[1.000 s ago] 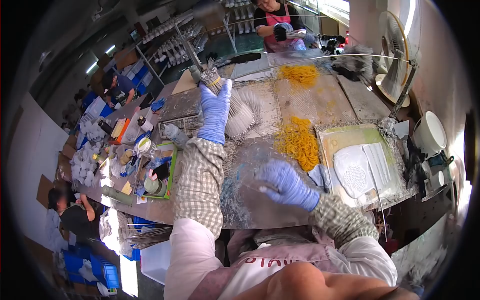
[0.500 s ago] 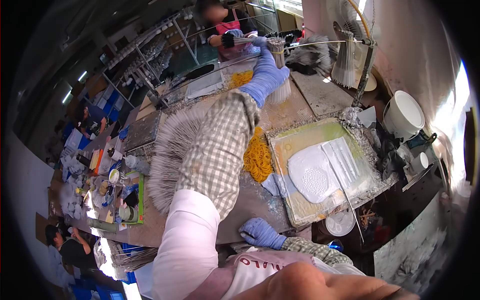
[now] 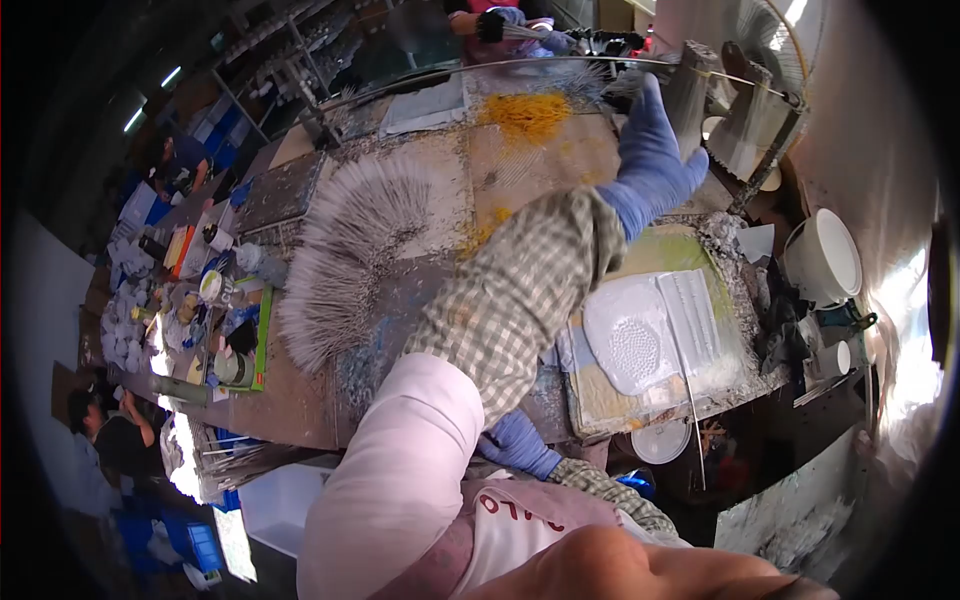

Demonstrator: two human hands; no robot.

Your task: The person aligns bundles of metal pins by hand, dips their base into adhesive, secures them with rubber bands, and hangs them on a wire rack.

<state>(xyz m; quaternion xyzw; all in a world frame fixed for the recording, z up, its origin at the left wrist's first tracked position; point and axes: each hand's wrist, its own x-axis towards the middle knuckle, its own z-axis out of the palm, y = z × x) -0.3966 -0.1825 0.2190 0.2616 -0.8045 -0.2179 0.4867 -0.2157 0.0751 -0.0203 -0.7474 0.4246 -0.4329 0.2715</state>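
Observation:
My left hand, in a blue glove, reaches to the far right of the table. Its fingers are stretched and its thumb is spread. Right beside the fingers stands a banded bundle of pale bristles; whether glove and bundle still touch is hard to see. Another bristle bundle leans behind it. My right hand, also gloved, is curled at the near table edge, partly behind my left sleeve. Nothing shows in its fingers. Below my left forearm lies a tray with a white paste slab.
A wide fan of loose bristles lies left of my arm. Yellow strands lie farther back. A thin metal rod crosses the tray's front edge. A white bucket stands at right. A co-worker handles black-tipped bristles across the table.
My left hand has moved right with the bristle bundle, which now stands beside the other bundle. The view has shifted, and my left arm now covers the yellow bands by the tray.

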